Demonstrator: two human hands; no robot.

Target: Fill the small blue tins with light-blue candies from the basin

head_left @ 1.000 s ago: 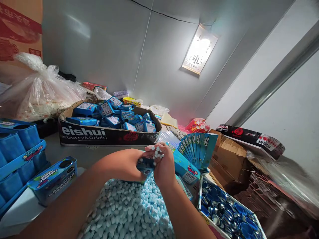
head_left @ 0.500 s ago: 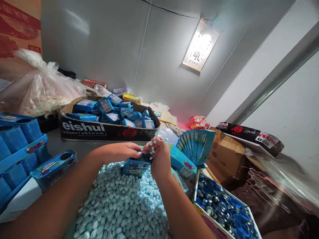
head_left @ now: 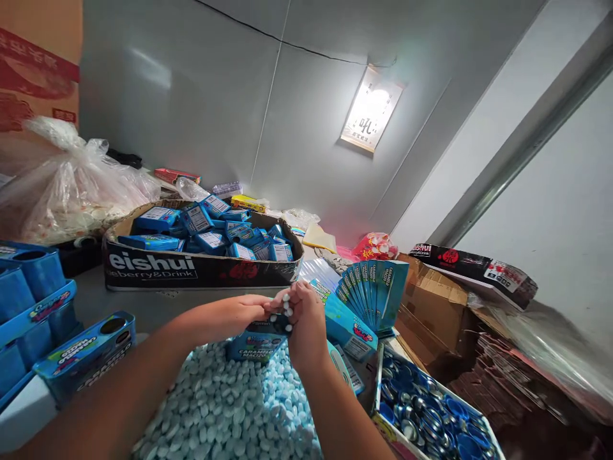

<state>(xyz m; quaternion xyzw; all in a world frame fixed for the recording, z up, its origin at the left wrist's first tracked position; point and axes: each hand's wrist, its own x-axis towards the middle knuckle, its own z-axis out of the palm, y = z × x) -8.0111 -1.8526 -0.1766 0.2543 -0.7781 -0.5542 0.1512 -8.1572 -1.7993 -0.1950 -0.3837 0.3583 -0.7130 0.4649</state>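
A blue tin (head_left: 249,348) marked "Caramelo Macizo" stands in a heap of small pale candies (head_left: 225,409). Just above its top, my left hand (head_left: 239,313) and my right hand (head_left: 306,326) are cupped together. Several white candies (head_left: 287,305) show between them, against my right palm and fingers. My left thumb lies over the tin's upper edge, and the left fingers are partly hidden behind it. Both hands are closed, with the fingers pressed together. The tin's opening is mostly covered by my hands.
Blue tins fill a black carton (head_left: 158,271) behind. At left are a tray of open tins (head_left: 48,303) and a single open tin (head_left: 86,351). To the right lie fanned blue cartons (head_left: 373,287) and a box of blue and silver lids (head_left: 431,409). A plastic bag (head_left: 76,185) sits back left.
The view has shifted, so most things sit lower and slightly further left. My hands stay cupped at the tin, and the candies between them have moved a little.
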